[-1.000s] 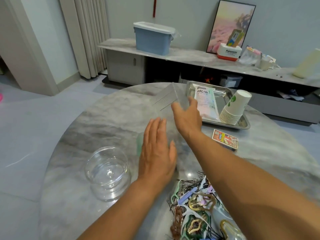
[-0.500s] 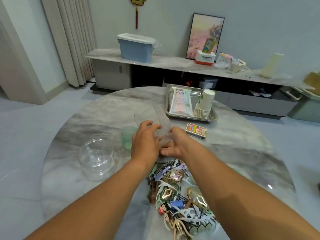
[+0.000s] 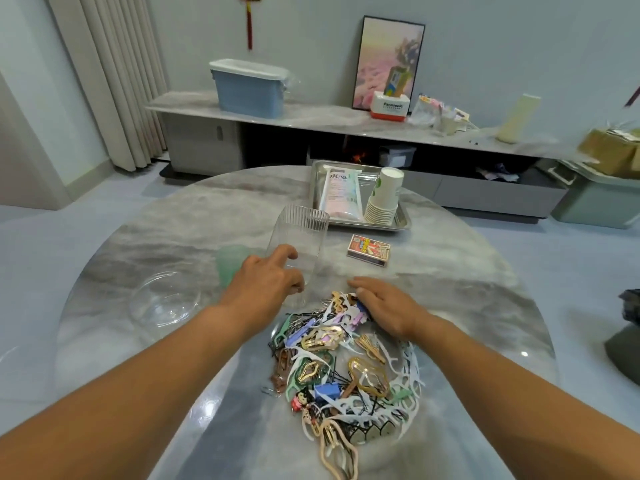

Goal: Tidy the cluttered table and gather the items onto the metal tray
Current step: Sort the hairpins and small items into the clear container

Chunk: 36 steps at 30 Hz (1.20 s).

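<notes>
Hands work at the near middle of a round marble counter (image 3: 450, 271). The left hand (image 3: 266, 285) grips the lower part of a clear ribbed cup (image 3: 299, 244), fingers curled round its near side; the cup stands tilted, its open rim toward the far edge. The right hand (image 3: 384, 306) lies palm down with fingers straight and together, resting on the far right edge of a pile of hair clips (image 3: 343, 368). That pile is a tangle of gold, green, white, blue and brown clips and dark pins, spread from between the two hands down toward the near edge of the counter.

Just behind the left hand sits a pale green cup (image 3: 230, 263), partly hidden by the wrist. Left of it, a clear glass bowl (image 3: 166, 301) stands apart from everything else. A small printed card box (image 3: 369, 250) lies flat to the right of the ribbed cup, between it and the tray.

The metal tray (image 3: 403, 221) is at the far side of the counter. In it lie a flat white packet (image 3: 339, 194) along the left and a stack of paper cups (image 3: 384, 197) leaning on its side at the right.

Beyond the counter, a low cabinet (image 3: 311, 116) along the wall carries a blue bin (image 3: 249, 88), a framed picture (image 3: 388, 60) and a red-and-white box (image 3: 389, 107).
</notes>
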Available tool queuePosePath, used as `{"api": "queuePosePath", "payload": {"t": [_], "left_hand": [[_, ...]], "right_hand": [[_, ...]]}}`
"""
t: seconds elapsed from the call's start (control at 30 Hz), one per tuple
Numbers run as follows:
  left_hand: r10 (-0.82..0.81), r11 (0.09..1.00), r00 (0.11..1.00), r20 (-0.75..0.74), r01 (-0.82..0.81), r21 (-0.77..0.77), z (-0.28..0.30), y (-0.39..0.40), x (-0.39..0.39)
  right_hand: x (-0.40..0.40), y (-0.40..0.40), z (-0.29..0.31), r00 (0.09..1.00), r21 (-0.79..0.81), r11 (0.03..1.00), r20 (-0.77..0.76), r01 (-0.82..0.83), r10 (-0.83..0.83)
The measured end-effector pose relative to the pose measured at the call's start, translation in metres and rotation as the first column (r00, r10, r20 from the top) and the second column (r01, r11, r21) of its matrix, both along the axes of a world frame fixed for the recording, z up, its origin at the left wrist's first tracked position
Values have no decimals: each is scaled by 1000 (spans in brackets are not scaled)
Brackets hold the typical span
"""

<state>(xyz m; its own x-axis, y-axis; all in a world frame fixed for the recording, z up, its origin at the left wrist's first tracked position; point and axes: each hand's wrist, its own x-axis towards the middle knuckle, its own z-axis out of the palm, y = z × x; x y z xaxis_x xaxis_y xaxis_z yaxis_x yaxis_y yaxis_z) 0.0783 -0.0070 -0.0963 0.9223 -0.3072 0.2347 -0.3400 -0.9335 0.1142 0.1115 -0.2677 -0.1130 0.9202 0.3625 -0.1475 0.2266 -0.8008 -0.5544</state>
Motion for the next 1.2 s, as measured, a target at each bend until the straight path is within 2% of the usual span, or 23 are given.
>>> {"api": "queuePosePath", "payload": {"t": [0.17,0.4,0.53,0.67,0.77,0.83,0.9,0.97,1.03,1.1,1.2], "left_hand": [[-33,999,999,5,33,-35,-1,-9,-23],[-31,998,999,23,32,-48,0,-16,-54],[-23,998,998,-50,20,-65,6,-17,-71],[-39,995,992,-120,27,-97,15,-13,-89],[-28,986,999,-37,21,-168,21,-7,-102],[84,974,996,15,-79,-212,27,-3,-110],[234,947,971,-48,-239,-215,32,-1,-113],[287,941,938,-194,-314,-123,34,-2,-117],[262,955,905,-335,-293,-42,30,-7,-122],[207,966,877,-433,-254,-53,19,-14,-127],[164,969,882,-441,-228,-94,4,-21,-129]], "right_hand": [[-27,7,-7,989,-33,989,37,-143,145],[-61,13,0,987,-20,988,28,-156,157],[-78,11,9,990,-6,991,-38,-134,134],[-93,3,19,993,-22,993,21,-116,117],[-99,-10,30,992,-58,997,103,-60,66],[-103,-18,39,992,-128,990,104,-54,67],[-107,-22,44,996,-226,971,27,-77,85],[-113,-19,45,993,-316,942,-57,-113,100],[-118,-14,44,991,-372,919,-87,-131,106],[-122,-8,41,991,-397,908,-73,-130,110],[-123,-3,37,994,-365,926,-91,-91,62]]}}
